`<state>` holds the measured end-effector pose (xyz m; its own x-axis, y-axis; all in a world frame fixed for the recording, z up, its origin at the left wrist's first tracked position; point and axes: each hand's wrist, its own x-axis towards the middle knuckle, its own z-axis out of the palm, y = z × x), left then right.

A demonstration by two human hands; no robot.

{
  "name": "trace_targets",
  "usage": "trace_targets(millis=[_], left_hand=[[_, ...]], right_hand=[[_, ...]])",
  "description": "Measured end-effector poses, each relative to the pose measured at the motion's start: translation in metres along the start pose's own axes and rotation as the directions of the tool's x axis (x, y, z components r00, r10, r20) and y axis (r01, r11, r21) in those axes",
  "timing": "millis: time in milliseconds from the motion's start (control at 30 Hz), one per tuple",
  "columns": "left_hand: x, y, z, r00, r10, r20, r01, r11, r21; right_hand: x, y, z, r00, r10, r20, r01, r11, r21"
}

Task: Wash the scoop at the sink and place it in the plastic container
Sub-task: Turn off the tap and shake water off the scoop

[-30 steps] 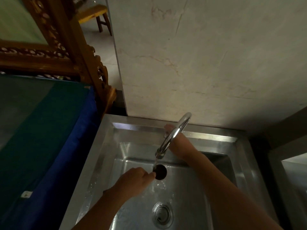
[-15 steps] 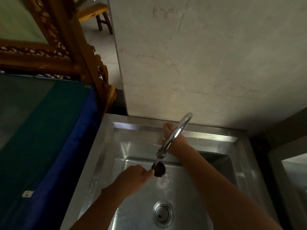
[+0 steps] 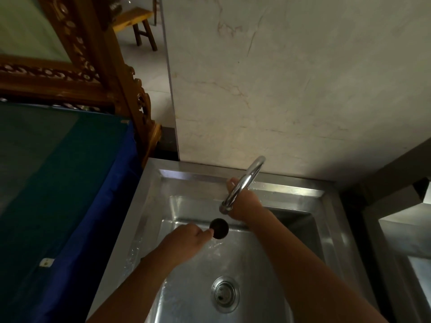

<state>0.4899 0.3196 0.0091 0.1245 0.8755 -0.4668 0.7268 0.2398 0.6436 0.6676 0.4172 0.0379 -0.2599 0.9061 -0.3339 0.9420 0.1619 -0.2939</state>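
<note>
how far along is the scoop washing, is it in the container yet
Not yet. Done: the scoop is at the sink, gripped by the left hand just below the faucet spout. In hand: rinsing; the basin is wet, though no stream shows clearly, and the right hand reaches behind the faucet, grip hidden. Left: finishing the wash and placing the scoop in the plastic container, which is not in view.
</note>
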Motion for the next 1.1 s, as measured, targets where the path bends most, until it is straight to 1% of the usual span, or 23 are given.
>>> trace_targets(millis=[33, 100, 167, 200, 267, 300, 367, 400, 433, 500, 600, 633, 700, 733, 800, 867, 967, 1000, 1100], left_hand=[[-0.004, 0.0, -0.001, 1.0, 0.008, 0.003, -0.008, 1.0, -0.02], [-0.014, 0.003, -0.003, 1.0, 0.029, 0.011, -0.028, 0.997, -0.076], [-0.025, 0.007, -0.004, 1.0, 0.031, 0.003, -0.031, 0.989, -0.144], [-0.031, 0.009, -0.004, 1.0, 0.029, -0.005, -0.029, 0.986, -0.166], [-0.044, 0.016, -0.003, 0.999, 0.029, -0.031, -0.034, 0.979, -0.201], [-0.051, 0.018, -0.001, 0.999, 0.03, -0.045, -0.039, 0.973, -0.225], [-0.065, 0.023, 0.005, 0.998, 0.017, -0.054, -0.033, 0.946, -0.322], [-0.072, 0.026, 0.009, 0.999, -0.004, -0.041, -0.013, 0.915, -0.404], [-0.079, 0.028, 0.014, 0.999, -0.03, -0.021, 0.016, 0.866, -0.5], [-0.093, 0.037, 0.022, 0.998, -0.06, 0.005, 0.049, 0.761, -0.647], [-0.115, 0.05, 0.039, 0.998, -0.062, -0.026, 0.022, 0.665, -0.747], [-0.123, 0.053, 0.044, 0.997, -0.068, -0.029, 0.019, 0.616, -0.787], [-0.137, 0.059, 0.051, 0.997, -0.077, -0.021, 0.018, 0.477, -0.879], [-0.144, 0.061, 0.054, 0.996, -0.082, -0.023, 0.014, 0.419, -0.908], [-0.155, 0.067, 0.059, 0.995, -0.089, -0.039, -0.007, 0.336, -0.942], [-0.168, 0.075, 0.063, 0.994, -0.095, -0.051, -0.026, 0.249, -0.968], [-0.185, 0.087, 0.064, 0.995, -0.1, -0.02, -0.004, 0.16, -0.987], [-0.188, 0.089, 0.062, 0.995, -0.101, 0.005, 0.019, 0.13, -0.991], [-0.201, 0.096, 0.05, 0.994, -0.075, 0.074, 0.075, 0.005, -0.997]], right_hand=[[-0.001, 0.001, -0.003, 1.0, -0.004, 0.008, 0.004, 0.999, 0.052], [-0.005, 0.002, -0.007, 1.0, 0.018, 0.013, -0.02, 0.973, 0.23], [-0.019, 0.004, -0.003, 0.993, 0.099, 0.057, -0.114, 0.896, 0.429], [-0.032, 0.003, 0.002, 0.983, 0.151, 0.102, -0.182, 0.827, 0.532], [-0.061, -0.002, 0.017, 0.952, 0.214, 0.218, -0.305, 0.677, 0.67], [-0.078, -0.007, 0.026, 0.936, 0.226, 0.271, -0.352, 0.57, 0.743], [-0.116, -0.019, 0.042, 0.911, 0.237, 0.339, -0.395, 0.254, 0.883], [-0.136, -0.026, 0.051, 0.904, 0.231, 0.36, -0.395, 0.129, 0.91], [-0.157, -0.033, 0.058, 0.901, 0.216, 0.376, -0.396, 0.059, 0.916], [-0.195, -0.049, 0.07, 0.909, 0.155, 0.386, -0.387, -0.027, 0.922], [-0.241, -0.067, 0.072, 0.918, 0.083, 0.387, -0.376, -0.124, 0.918], [-0.254, -0.069, 0.072, 0.918, 0.089, 0.386, -0.374, -0.133, 0.918], [-0.274, -0.068, 0.066, 0.929, 0.112, 0.353, -0.347, -0.072, 0.935], [-0.283, -0.065, 0.063, 0.939, 0.116, 0.325, -0.324, -0.026, 0.946], [-0.297, -0.058, 0.056, 0.96, 0.109, 0.257, -0.266, 0.073, 0.961], [-0.307, -0.048, 0.048, 0.973, 0.099, 0.21, -0.226, 0.203, 0.953], [-0.317, -0.032, 0.03, 0.986, 0.086, 0.143, -0.166, 0.414, 0.895], [-0.317, -0.026, 0.023, 0.989, 0.079, 0.125, -0.148, 0.457, 0.877], [-0.323, -0.012, -0.005, 0.993, 0.063, 0.1, -0.118, 0.533, 0.837]])
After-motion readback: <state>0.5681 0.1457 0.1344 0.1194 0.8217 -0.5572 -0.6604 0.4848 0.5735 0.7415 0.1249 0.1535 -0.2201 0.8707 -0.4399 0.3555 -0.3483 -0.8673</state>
